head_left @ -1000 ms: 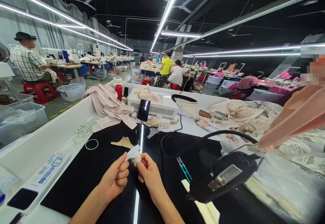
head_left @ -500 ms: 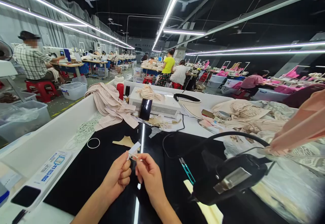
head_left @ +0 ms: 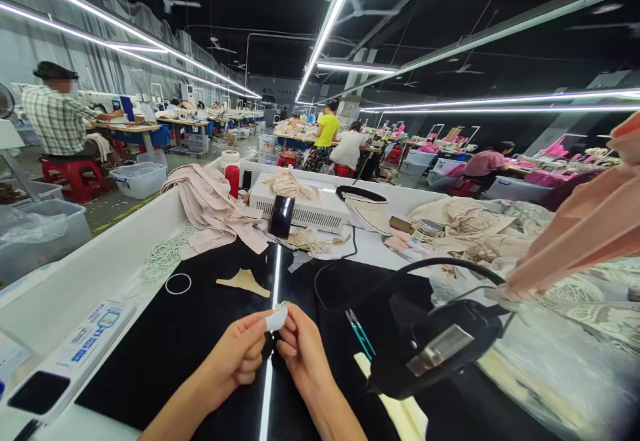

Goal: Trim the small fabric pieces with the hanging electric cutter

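Note:
Between my two hands is a small white strip (head_left: 277, 319), perhaps paper or cloth; its exact kind is too small to tell. My left hand (head_left: 239, 351) pinches its left end between thumb and forefinger, the other fingers curled. On the far end, the fingertips of my right hand (head_left: 301, 339) close round it. Both hands are held above the black table mat (head_left: 150, 354). A beige cut fabric piece (head_left: 243, 282) lies just beyond them, and a thin white ring (head_left: 179, 283) to the left. Teal thread snips (head_left: 360, 334) rest to the right of my right hand.
A black lamp-like device (head_left: 435, 351) with a cable stands at right, beside pale yellow pieces (head_left: 395, 407). Farther back are a phone (head_left: 282, 217), a white vented box (head_left: 320, 212), a sun visor (head_left: 365, 209) and pink fabric strips (head_left: 207, 204). Lace pieces (head_left: 470, 217) pile up right.
The white strip has turned from pointing up and away to lying bent between my fingertips. My hands have shifted slightly, and the whole view has moved a little.

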Demonstrator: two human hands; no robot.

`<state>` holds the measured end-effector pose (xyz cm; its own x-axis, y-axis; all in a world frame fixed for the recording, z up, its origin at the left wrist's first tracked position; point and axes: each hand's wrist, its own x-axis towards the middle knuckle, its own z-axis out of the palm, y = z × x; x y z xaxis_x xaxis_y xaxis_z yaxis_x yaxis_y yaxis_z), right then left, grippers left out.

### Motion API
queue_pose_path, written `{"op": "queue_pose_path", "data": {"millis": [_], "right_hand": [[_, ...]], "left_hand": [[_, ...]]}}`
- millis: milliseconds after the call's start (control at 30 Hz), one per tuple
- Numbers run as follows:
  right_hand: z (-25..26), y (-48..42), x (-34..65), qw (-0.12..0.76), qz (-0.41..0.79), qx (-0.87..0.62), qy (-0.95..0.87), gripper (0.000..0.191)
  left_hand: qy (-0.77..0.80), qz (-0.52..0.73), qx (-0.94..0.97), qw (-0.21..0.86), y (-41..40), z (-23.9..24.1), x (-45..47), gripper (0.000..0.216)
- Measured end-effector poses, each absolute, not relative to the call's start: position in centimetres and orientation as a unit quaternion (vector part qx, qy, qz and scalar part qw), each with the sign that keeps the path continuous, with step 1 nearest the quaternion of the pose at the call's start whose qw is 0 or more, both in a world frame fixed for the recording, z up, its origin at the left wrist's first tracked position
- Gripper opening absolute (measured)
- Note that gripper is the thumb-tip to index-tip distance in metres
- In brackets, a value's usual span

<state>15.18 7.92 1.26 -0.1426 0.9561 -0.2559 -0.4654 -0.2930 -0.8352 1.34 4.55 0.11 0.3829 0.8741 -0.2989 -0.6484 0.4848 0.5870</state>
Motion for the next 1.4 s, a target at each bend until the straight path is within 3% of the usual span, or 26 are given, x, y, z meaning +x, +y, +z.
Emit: {"op": "queue_pose_path", "data": {"millis": [33,133,467,600,733,900,1033,1167,1400], "right_hand": [[1.3,8.0,15.2,0.506,0.702,-0.404,-0.296,0.053],[1.4,8.0,15.1,0.489,0.716,-0.398,-0.299,0.053],[0.6,6.3,13.2,0.394,0.660,-0.401,-0.498,0.037],[1.5,6.5,13.8,0.440,0.610,-0.415,-0.512,0.038],[2.4,7.4,14.7,0.506,0.571,-0.441,-0.473,0.042],[2.1,8.8,15.5,0.591,0.508,-0.480,-0.401,0.044],[2.9,9.7,15.1,0.611,0.432,-0.500,-0.436,0.038],[5.4,10.9,12.6,0.561,0.361,-0.475,-0.574,0.025],[7.9,11.1,3.7,0.342,0.327,-0.365,-0.802,0.015]], "left_hand": [[0.289,0.472,0.177,0.814,4.6,0.2,1.1,0.032],[0.268,0.483,0.136,0.822,4.9,0.4,0.5,0.061],[0.246,0.565,0.094,0.782,5.5,0.5,-0.7,0.054],[0.278,0.537,0.112,0.789,5.7,0.1,-0.2,0.058],[0.303,0.519,0.159,0.784,5.3,-0.1,1.1,0.036],[0.307,0.521,0.190,0.773,4.4,0.4,2.4,0.059],[0.316,0.558,0.131,0.756,4.4,0.4,2.8,0.052],[0.328,0.564,0.049,0.756,4.8,-0.1,2.8,0.042],[0.326,0.573,-0.011,0.752,5.1,-1.1,3.1,0.042]]}}
